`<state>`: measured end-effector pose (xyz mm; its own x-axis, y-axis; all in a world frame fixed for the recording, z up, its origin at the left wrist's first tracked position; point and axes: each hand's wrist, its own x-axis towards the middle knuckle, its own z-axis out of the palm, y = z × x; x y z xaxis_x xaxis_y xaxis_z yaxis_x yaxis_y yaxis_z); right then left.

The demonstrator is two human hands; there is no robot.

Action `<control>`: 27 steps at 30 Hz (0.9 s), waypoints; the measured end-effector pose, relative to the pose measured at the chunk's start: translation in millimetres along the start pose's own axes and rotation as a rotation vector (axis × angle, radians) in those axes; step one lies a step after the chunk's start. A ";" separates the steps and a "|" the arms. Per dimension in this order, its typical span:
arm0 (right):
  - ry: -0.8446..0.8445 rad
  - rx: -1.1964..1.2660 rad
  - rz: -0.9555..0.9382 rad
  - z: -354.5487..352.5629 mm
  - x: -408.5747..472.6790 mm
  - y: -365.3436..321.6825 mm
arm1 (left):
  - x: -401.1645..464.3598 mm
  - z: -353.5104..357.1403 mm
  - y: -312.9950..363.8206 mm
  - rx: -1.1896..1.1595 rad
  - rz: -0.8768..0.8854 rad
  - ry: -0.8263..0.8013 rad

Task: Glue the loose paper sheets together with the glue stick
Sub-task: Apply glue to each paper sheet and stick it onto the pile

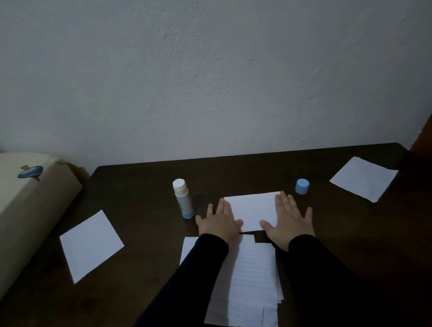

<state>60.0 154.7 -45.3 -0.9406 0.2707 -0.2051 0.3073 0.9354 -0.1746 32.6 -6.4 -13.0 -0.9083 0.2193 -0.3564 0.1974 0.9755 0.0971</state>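
Note:
A white paper sheet (252,209) lies flat in the middle of the dark table (140,188). My left hand (217,222) presses its left edge with straight fingers. My right hand (288,221) lies flat on its right edge. The uncapped glue stick (183,202) stands upright just left of my left hand. Its blue cap (302,186) sits to the right of the sheet. A stack of lined sheets (252,285) lies near me, partly under my forearms.
One loose white sheet (91,244) lies at the left of the table and another (363,178) at the far right. A beige cushion (18,213) adjoins the table's left side. A white wall stands right behind the table.

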 end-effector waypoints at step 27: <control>0.365 0.374 -0.151 -9.0 -37.0 3.2 | -43.5 -13.6 -85.8 -1.153 -0.161 0.360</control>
<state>94.5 149.7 -29.6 -0.9468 0.2633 0.1850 0.1328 0.8433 -0.5207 50.1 -99.9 6.8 -0.9786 -0.0987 -0.1805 -0.2043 0.3627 0.9093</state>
